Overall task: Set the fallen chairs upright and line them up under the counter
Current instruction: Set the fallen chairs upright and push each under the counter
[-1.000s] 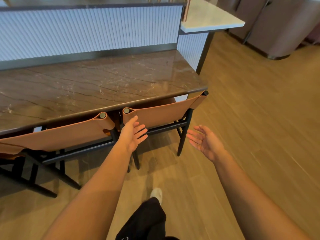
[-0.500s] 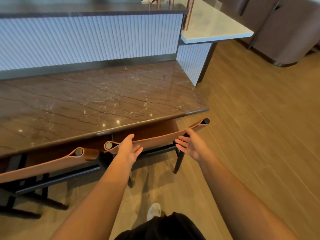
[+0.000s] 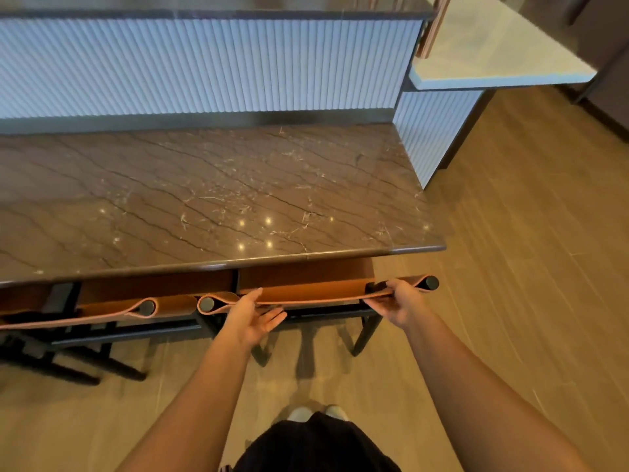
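Reaching forward, both arms meet the right chair (image 3: 316, 294) at its tan back strap. The left hand (image 3: 253, 316) lies flat against the strap near the left post, fingers straight. The right hand (image 3: 396, 301) is curled round the strap by the right post. The chair stands upright, its seat tucked under the counter (image 3: 238, 199). A second chair (image 3: 109, 308) stands just beside it on the left, also under the edge. Beyond the counter rises a ribbed panel (image 3: 204, 63).
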Available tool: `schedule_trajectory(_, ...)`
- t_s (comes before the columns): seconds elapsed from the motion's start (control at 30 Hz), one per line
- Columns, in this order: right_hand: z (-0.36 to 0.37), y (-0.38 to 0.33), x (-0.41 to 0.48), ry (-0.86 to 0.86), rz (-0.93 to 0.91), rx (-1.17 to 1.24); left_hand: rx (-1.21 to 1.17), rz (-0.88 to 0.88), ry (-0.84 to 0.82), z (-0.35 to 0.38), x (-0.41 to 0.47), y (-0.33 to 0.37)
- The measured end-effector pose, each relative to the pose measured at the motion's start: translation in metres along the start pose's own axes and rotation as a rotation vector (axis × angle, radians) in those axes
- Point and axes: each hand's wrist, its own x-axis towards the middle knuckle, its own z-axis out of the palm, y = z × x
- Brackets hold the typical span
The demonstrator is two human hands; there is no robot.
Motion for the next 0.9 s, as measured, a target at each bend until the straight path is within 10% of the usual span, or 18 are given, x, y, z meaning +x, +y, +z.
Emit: schedule_trajectory(0.9, -0.071, -0.047, 0.016, -0.032, -0.063, 0.089, -0.011, 0.105, 0.09, 0.067, 0.003, -0.051)
